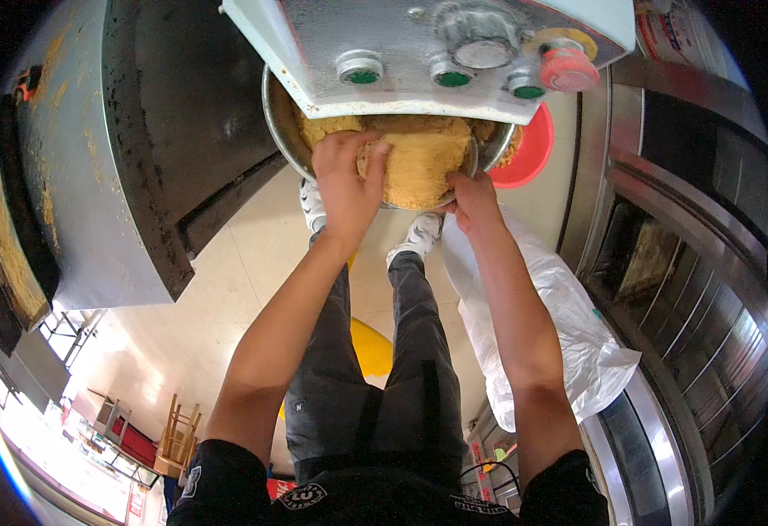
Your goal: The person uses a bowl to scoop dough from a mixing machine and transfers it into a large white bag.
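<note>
A small metal bowl full of yellow, crumbly powder is tilted in front of me. My right hand grips its right rim, with the fingers partly hidden beneath. At the left side of the powder is my left hand, its thumb and fingertips touching the powder or the bowl's edge; its exact grip is hidden. Behind and under this bowl sits a larger steel mixing bowl, which holds more yellow material. A machine's control panel overhangs the large bowl.
The panel carries green buttons and a red mushroom-shaped button. A red basin with brownish crumbs stands beyond my right hand. A white plastic sack lies beside my right arm, near a glass-fronted oven. Metal machinery stands left.
</note>
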### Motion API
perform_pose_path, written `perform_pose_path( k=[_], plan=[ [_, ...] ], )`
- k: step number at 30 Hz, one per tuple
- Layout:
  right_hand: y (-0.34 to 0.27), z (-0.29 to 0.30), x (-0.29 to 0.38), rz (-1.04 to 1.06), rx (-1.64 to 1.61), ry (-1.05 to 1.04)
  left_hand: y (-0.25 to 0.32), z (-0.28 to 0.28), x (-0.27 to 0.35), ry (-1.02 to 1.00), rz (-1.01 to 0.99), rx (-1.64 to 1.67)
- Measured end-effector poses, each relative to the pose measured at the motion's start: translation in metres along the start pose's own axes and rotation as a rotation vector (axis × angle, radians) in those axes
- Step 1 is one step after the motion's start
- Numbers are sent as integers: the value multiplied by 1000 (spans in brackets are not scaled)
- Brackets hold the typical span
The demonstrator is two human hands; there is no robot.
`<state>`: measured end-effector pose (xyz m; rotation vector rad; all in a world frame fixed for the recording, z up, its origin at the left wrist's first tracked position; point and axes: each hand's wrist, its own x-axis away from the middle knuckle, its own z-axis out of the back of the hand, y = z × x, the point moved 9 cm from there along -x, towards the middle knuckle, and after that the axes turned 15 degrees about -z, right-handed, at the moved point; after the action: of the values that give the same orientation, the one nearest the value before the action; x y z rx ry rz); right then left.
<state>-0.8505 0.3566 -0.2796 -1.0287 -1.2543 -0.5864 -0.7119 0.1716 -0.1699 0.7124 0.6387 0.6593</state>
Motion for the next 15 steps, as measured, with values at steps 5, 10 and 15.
perform_pose_path(
  k=[5, 10, 15],
  plan=[
    [7, -13, -4, 10, -20, -35, 48, -73, -27, -485, -299, -49],
    [11, -27, -6, 32, 17, -68, 35, -133, -26, -815, -344, -222],
    [11, -21, -3, 40, 9, -22, 32, -128, -27, -881, -162, -115]
  ],
)
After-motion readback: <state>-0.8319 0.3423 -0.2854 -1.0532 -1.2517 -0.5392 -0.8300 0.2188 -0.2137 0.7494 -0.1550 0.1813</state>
